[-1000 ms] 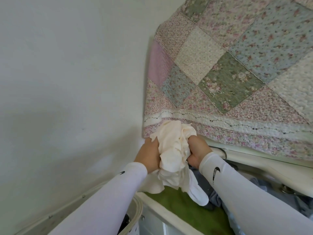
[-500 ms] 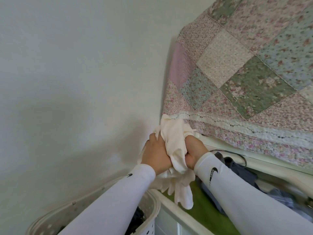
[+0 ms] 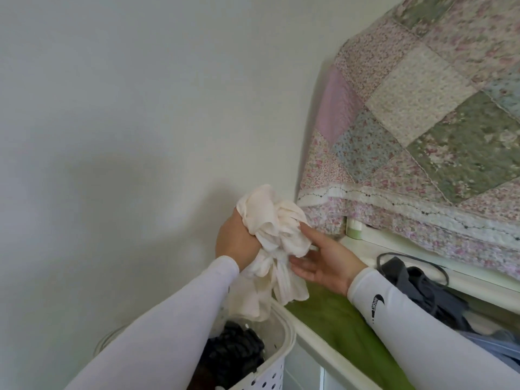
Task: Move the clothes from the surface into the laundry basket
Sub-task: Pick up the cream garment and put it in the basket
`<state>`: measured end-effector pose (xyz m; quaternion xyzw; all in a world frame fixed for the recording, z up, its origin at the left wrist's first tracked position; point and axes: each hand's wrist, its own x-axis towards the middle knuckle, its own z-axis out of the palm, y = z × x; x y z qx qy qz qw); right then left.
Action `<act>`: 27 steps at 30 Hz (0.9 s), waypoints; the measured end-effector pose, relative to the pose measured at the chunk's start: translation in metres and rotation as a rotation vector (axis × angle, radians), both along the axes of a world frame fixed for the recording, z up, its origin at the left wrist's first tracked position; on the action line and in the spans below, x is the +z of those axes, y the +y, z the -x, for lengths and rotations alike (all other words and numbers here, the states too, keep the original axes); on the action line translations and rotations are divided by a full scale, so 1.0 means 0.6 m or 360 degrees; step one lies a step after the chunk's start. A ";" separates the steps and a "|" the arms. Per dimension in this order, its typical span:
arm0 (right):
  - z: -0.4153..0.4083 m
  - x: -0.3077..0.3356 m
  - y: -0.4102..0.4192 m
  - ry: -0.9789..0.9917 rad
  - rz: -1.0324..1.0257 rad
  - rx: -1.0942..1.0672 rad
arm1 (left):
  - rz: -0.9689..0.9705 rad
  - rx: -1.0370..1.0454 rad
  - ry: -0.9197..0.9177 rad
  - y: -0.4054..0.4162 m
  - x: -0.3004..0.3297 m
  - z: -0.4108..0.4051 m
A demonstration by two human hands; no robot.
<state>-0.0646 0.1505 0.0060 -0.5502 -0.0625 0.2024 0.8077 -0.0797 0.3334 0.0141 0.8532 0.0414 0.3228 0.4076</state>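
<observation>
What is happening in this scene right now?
A person is clearing laundry. The left hand grips a bunched cream garment, its tail hanging over the white laundry basket, which already holds dark clothing. The right hand is open, fingers touching the garment. A green cloth and grey clothes remain on the surface.

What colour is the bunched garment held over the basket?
Cream-white, plain, no print. The bunched cream garment shows best in the head view, gripped by the left hand.
</observation>
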 end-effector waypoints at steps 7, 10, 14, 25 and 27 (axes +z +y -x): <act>-0.007 -0.103 0.078 0.0360 0.0253 0.0130 | 0.0585 0.0115 -0.0060 0.072 -0.024 0.017; -0.010 -0.148 0.136 0.0559 0.0051 0.0214 | 0.0716 0.0122 -0.0038 0.090 -0.037 0.028; -0.005 -0.169 0.206 0.0549 -0.0321 0.0361 | 0.0781 0.0102 0.0013 0.122 -0.056 0.037; -0.025 -0.172 0.280 0.0340 -0.0200 0.0004 | 0.0132 0.0099 0.0584 0.164 -0.156 0.057; -0.016 -0.176 0.280 0.0293 -0.0137 -0.0022 | -0.0103 0.0063 0.0687 0.161 -0.174 0.054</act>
